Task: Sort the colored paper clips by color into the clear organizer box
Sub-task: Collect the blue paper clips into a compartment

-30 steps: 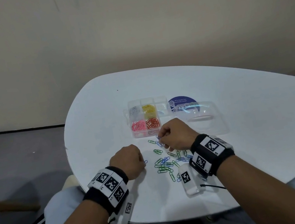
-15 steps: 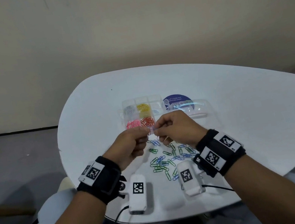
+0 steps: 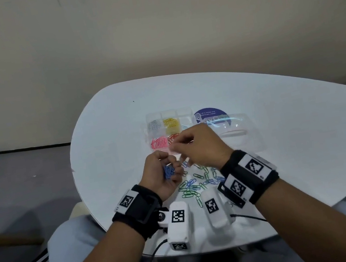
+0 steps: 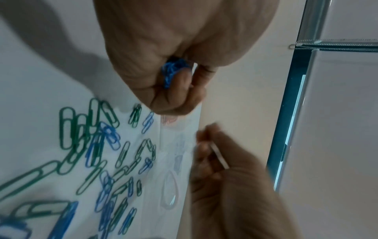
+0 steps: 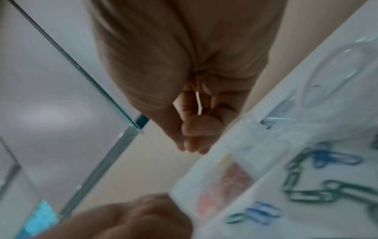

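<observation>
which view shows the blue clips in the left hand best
The left wrist view: the bunch of blue clips fills the frame's centre, gripped in the curled fingers of the left hand. The head view shows them smaller, as a blue patch in the cupped palm. The right wrist view hides them behind the blurred hand.

We see white table (image 3: 298, 155) | on it: clear organizer box (image 3: 184, 115), loose green and blue clips (image 3: 192, 188), round blue sticker (image 3: 209, 113)

One organizer box (image 3: 171, 128), one lid (image 3: 233, 127), two hands, many loose clips (image 3: 196, 184).
</observation>
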Demonstrator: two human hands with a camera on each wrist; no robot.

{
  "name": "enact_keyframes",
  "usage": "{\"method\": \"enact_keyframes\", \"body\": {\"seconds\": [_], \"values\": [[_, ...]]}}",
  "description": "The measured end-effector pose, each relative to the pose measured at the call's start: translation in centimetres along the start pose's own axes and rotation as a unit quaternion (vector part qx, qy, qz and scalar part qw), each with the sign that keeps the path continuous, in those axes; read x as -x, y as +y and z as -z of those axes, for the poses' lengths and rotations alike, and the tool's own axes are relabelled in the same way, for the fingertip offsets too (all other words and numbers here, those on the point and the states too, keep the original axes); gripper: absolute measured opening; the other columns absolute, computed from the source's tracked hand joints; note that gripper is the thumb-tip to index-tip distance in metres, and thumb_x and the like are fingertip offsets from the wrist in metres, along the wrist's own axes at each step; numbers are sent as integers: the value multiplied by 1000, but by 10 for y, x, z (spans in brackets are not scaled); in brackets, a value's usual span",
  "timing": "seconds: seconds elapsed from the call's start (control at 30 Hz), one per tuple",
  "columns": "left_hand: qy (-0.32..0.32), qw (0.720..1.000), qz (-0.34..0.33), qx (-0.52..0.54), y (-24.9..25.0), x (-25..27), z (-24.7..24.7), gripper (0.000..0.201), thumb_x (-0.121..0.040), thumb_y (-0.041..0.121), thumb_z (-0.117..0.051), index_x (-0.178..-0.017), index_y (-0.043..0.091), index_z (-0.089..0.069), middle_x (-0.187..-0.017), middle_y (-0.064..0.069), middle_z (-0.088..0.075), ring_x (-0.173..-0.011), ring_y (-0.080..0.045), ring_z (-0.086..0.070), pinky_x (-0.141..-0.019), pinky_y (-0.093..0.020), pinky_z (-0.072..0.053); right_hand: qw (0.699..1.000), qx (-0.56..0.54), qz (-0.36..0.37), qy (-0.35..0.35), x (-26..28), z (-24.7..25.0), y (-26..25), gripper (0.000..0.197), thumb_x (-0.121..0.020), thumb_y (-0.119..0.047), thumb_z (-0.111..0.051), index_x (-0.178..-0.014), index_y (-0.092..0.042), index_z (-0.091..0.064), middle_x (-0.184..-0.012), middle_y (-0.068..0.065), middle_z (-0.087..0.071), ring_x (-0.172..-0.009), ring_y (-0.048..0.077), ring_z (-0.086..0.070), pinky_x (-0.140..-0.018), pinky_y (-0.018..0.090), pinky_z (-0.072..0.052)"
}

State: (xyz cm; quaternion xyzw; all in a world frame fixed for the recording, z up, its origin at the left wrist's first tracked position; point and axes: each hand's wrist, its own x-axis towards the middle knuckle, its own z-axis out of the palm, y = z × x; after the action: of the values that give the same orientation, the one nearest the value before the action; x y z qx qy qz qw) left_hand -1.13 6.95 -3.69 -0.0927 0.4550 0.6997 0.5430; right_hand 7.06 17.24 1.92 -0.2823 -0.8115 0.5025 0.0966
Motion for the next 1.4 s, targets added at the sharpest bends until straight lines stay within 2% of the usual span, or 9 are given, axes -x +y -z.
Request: {"method": "enact_keyframes", "body": {"seconds": [0.17, 0.27, 0.37, 0.7, 0.93, 1.03, 1.17, 1.33, 1.4], "values": [[39, 999, -9, 17, 11, 0, 20, 38, -89, 21, -39, -54, 22, -26, -47, 5, -18, -31, -9, -17, -30, -15, -10, 979, 180, -99, -5, -29, -7, 38, 13, -83, -12, -71, -76, -1, -74, -81, 7, -75, -71, 18, -71, -67, 32, -61], [37, 999, -24, -6, 19, 3, 26, 40, -90, 22, -39, -53, 21, -25, -44, 5, -18, -30, -9, -14, -31, -14, -10, 959, 253, -129, -20, -37, -20, 41, 28, -73, -23, -80, -65, -7, -58, -63, 1, -61, -59, 17, -59, -50, 27, -48], [33, 999, -28, -18, 24, 5, 28, 39, -91, 23, -40, -54, 21, -27, -44, 5, -18, -30, -9, -14, -31, -15, -10, 941, 313, -125, -15, -40, -27, 36, 30, -75, -19, -76, -68, -15, -46, -67, 0, -54, -61, 18, -54, -50, 26, -42], [65, 997, -28, -36, 10, -4, 18, 31, -92, 20, -43, -62, 17, -38, -54, 3, -27, -38, -10, -24, -33, -17, -19, 924, 372, -80, -49, -32, -31, 34, 21, -80, -12, -66, -79, -14, -45, -73, 0, -49, -73, 22, -55, -58, 28, -41], [76, 996, -31, -38, 13, -13, -3, 27, -95, 18, -43, -70, 10, -50, -56, -4, -51, -45, -15, -49, -40, -18, -42, 982, 188, -21, -15, -23, 0, 10, 24, -74, -16, -72, -56, -11, -56, -57, 1, -58, -53, 14, -53, -51, 28, -48], [17, 999, -17, -27, 12, -17, -29, 29, -98, 16, -41, -77, 7, -60, -58, -5, -62, -48, -14, -58, -43, -21, -52, 987, 159, 30, -12, -16, 17, -6, 15, -80, -24, -74, -70, -12, -71, -69, -2, -69, -61, 8, -63, -59, 28, -55], [-23, 996, -5, -81, 29, -35, -64, 41, -100, 25, -41, -60, 18, -43, -46, 5, -40, -31, -6, -33, -26, -14, -23, 986, 90, 88, 111, -16, 55, -2, 9, -84, -28, -73, -78, -22, -73, -76, -13, -70, -70, -2, -62, -65, 11, -44], [34, 982, -137, -124, 72, -69, -107, 46, -99, 33, -44, -57, 24, -26, -45, 7, -19, -36, -10, -13, -34, -16, -11, 982, 7, 53, 179, -9, 95, 32, 14, -85, -30, -73, -72, -24, -72, -68, -17, -68, -61, 4, -60, -68, 33, -55], [55, 974, -179, -125, 83, -82, -119, 45, -98, 31, -43, -56, 22, -30, -45, 6, -23, -39, -12, -14, -38, -19, -13, 983, 8, 42, 180, -3, 102, 51, 16, -85, -26, -73, -70, -23, -71, -68, -14, -67, -57, 4, -57, -64, 27, -51]]}}
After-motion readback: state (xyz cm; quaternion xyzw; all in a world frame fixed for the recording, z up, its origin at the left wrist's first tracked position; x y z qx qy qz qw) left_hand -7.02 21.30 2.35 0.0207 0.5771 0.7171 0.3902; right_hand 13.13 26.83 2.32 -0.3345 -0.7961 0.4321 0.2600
